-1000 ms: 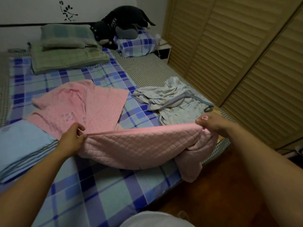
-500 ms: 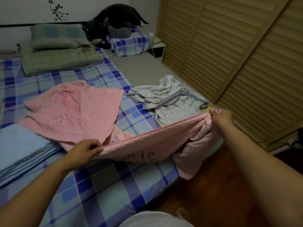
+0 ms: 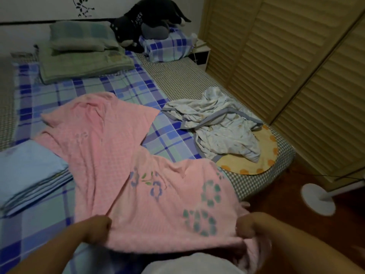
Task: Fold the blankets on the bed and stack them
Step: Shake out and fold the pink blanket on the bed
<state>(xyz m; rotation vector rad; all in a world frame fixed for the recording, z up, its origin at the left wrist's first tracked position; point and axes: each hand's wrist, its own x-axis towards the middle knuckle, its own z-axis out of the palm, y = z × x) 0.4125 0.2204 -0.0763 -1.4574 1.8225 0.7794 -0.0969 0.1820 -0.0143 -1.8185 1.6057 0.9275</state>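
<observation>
pink blanket (image 3: 110, 155) spread flat, floral print; both hands' fingers clenched on near edge.

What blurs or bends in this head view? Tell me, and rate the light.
Head view: dim, warm room light, no glare; the left hand, right hand and near edge of the pink blanket are smeared by motion; the wide lens bows the closet doors; the folded blue blanket stays fairly sharp.
</observation>
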